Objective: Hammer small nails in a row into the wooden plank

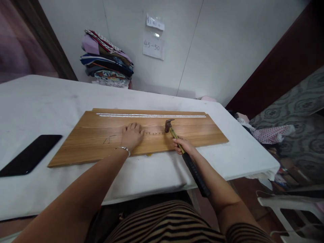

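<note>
A brown wood-grain board (86, 141) lies flat on the white-covered table. My left hand (133, 135) rests on it palm down, fingers lying on the surface, with a bracelet at the wrist. In my right hand (184, 145) is a claw hammer (174, 134), gripped on the handle near the head. The hammer head (168, 125) is at the right end of a row of small nails (154, 133) standing in the board. This row runs from beside my left fingers. Several loose nails (109, 138) lie left of my left hand.
Two thin white strips (152, 115) run along the board's far side. A black phone-like slab (30, 153) lies on the table (63, 96) at left. Folded clothes (107, 62) are stacked against the wall. A white plastic stool (293, 209) stands at lower right.
</note>
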`<state>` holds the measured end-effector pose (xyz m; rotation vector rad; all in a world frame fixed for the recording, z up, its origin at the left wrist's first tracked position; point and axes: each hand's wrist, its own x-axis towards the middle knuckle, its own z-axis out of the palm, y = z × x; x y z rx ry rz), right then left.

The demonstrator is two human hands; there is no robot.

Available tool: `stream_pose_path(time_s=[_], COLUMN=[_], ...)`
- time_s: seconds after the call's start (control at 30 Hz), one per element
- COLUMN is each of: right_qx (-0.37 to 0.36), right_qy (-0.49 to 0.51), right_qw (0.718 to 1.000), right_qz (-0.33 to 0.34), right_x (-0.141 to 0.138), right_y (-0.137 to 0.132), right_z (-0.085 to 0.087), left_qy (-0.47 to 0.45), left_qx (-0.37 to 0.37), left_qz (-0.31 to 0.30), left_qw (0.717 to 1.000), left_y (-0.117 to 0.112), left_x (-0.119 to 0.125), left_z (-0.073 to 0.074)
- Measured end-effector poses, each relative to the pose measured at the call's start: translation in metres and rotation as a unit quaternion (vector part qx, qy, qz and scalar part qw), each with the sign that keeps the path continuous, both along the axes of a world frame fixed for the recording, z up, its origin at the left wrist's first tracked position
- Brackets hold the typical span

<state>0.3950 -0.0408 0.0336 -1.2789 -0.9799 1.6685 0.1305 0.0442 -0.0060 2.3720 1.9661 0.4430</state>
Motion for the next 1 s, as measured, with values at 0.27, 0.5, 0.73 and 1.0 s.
stream_pose_path(time_s=[0.27, 0.5, 0.73, 1.0], right_qx=[-0.004, -0.016, -0.022, -0.018], right_qy=[-0.013, -0.014, -0.021, -0.026], right_qw=[1.000, 1.000, 1.000, 0.999], right_qz=[-0.001, 0.006, -0.001, 0.001], right_x=[-0.004, -0.004, -0.005, -0.004], right_y=[0.000, 0.001, 0.004, 0.004], right_z=[0.011, 0.009, 0.011, 0.011], left_qy=[0.006, 0.005, -0.001, 0.011], left_qx=[0.002, 0.001, -0.001, -0.005], left_qz=[0.000, 0.004, 0.002, 0.004], left_qw=[1.000, 1.000, 1.000, 1.000], left_y=[-0.001, 0.000, -0.002, -0.003], left_x=[0.001, 0.001, 0.002, 0.002], left_z=[0.001, 0.000, 0.003, 0.005])
